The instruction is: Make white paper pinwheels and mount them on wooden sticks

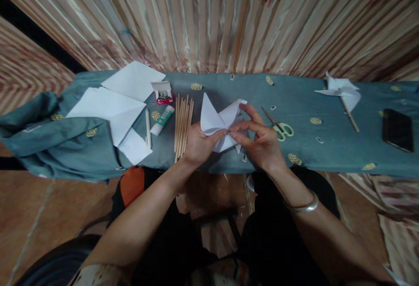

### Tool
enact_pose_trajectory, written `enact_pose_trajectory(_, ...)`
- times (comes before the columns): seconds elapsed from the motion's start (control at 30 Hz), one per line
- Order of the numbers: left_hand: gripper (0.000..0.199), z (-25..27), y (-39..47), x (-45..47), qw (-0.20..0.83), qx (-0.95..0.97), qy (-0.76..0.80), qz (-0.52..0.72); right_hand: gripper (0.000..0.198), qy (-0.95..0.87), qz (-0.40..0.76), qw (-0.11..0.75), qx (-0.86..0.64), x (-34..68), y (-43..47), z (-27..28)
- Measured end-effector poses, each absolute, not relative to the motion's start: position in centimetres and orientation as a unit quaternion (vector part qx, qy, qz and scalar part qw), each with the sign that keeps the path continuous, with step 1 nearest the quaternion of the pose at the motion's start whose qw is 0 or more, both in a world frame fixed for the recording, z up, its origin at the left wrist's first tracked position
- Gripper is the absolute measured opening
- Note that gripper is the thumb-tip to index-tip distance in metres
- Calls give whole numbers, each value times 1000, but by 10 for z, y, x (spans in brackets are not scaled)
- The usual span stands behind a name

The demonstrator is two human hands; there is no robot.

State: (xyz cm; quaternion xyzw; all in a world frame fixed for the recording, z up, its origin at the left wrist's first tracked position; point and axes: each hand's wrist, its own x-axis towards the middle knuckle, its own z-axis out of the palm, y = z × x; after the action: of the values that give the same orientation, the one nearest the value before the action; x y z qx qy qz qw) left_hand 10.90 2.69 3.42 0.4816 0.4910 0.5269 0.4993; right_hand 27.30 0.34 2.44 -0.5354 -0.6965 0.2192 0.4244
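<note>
A white paper pinwheel (212, 118) is held between my two hands above the cloth. My left hand (197, 144) grips it from the left, with the thumb pressed at its middle. My right hand (261, 139) is closed at the centre, thumb and index finger pinched together there; a tiny thing may sit at the fingertips, too small to make out. Wooden sticks (183, 122) lie in a bundle just left of the pinwheel. Scissors with pale green handles (284, 131) rest to the right of my right hand.
A finished-looking pinwheel on a stick (348, 107) and a black phone (397, 129) lie at the right. Leftward are a glue stick (163, 120), a small red-and-white box of metal pins (163, 93), a pale pen-like stick (148, 129) and white paper sheets (108, 105). A pleated curtain (209, 19) hangs behind.
</note>
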Motion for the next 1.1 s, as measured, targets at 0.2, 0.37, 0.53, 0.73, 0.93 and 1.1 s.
enact_pose_trajectory(0.2, 17, 28, 28, 106, 496, 537, 465, 500, 7, -706, 224, 407, -535, 276, 3, 25)
enact_pose_trajectory(0.37, 16, 29, 27, 107, 496, 532, 472, 499, 8, -705, 232, 397, -541, 278, 4, 25)
enact_pose_trajectory(0.53, 16, 31, 26, 109, 515, 510, 485, 489, 7, -681, 259, 416, -544, 277, 5, 22)
enact_pose_trajectory(0.73, 15, 21, 26, 108, 501, 524, 477, 498, 9, -649, 311, 423, -550, 275, 6, 18)
enact_pose_trajectory(0.93, 16, 14, 26, 107, 474, 579, 452, 485, 6, -649, 316, 418, -551, 275, 7, 17)
enact_pose_trajectory(1.1, 18, 12, 26, 107, 468, 598, 445, 474, 9, -660, 298, 400, -561, 276, 6, 16)
